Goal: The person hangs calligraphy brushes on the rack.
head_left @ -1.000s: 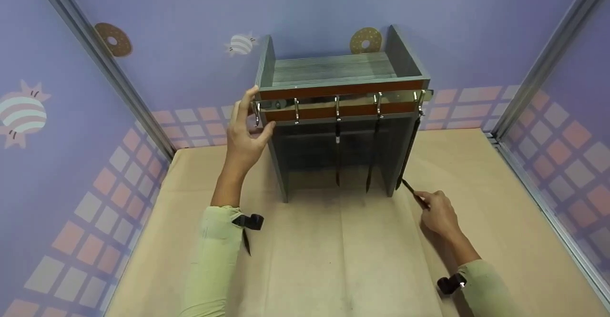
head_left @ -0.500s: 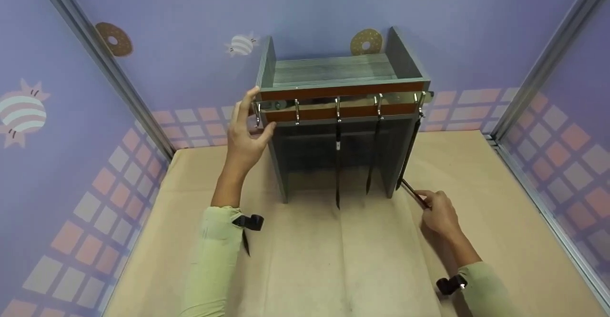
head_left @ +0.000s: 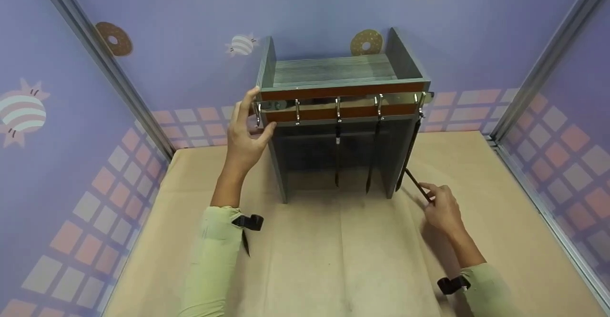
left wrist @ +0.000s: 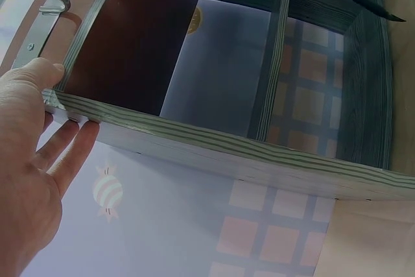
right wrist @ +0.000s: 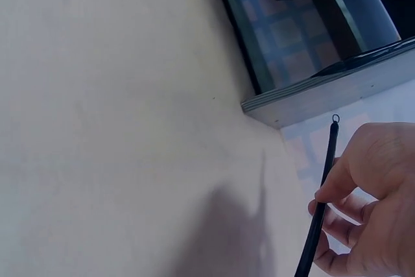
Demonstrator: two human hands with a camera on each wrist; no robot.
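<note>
The right hand (head_left: 441, 209) pinches a thin black metal skewer (head_left: 415, 185) between curled fingers (right wrist: 337, 186), just off the right front foot of the grey wooden rack (head_left: 333, 74). The left hand (head_left: 244, 133), fingers straight and apart, presses the rack's left upper corner beside the chrome hook rail (head_left: 340, 100). Three dark skewers (head_left: 337, 157) hang from the hooks above the tan counter (head_left: 333, 260), near its far edge.

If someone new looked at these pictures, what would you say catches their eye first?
Probably the grey wooden rack standing mid-table against the purple wall, with an orange-brown front strip and a row of chrome hooks from which dark slender tools hang. The left hand rests on the rack's left end, while the right hand pinches a thin black rod near its right foot.
</note>
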